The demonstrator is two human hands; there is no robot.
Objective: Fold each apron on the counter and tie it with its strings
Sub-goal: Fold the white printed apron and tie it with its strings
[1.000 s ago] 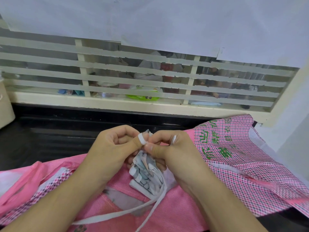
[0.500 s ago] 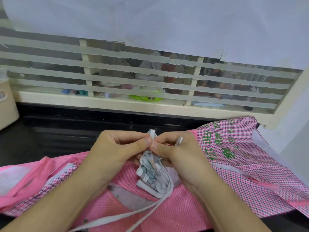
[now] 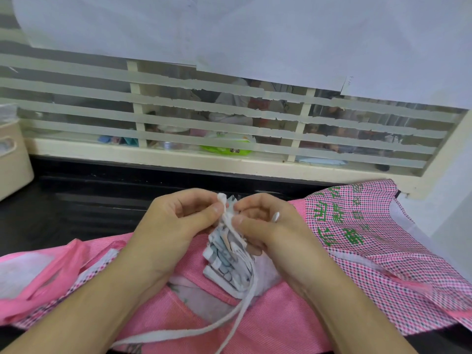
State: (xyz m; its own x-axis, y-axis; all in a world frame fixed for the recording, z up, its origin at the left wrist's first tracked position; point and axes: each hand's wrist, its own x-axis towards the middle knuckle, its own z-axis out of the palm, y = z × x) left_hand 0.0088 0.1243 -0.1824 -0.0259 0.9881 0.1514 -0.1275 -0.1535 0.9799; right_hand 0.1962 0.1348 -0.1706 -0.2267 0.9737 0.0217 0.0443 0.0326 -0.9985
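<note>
Both hands meet over a small folded apron: the left hand and right hand pinch its white strings, apparently at a knot. Loose string ends trail near, over pink aprons spread on the dark counter.

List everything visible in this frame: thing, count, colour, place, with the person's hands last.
Folded apron bundle: one, white with grey-blue print, between the hands, above the pink aprons.
White strings: two strands, trailing from the bundle toward the near edge.
Pink striped apron: one, spread under the bundle.
Pink checked apron: one, green lettering, right side.
Pink plastic bag: one, left.
Counter: black, far side.
Beige container: one, far left edge.
Window: frosted stripes, cream frame, behind the counter.
White paper sheets: over the window, count unclear.
Left hand: pinches the string at the bundle's top.
Right hand: pinches the string beside it.
</note>
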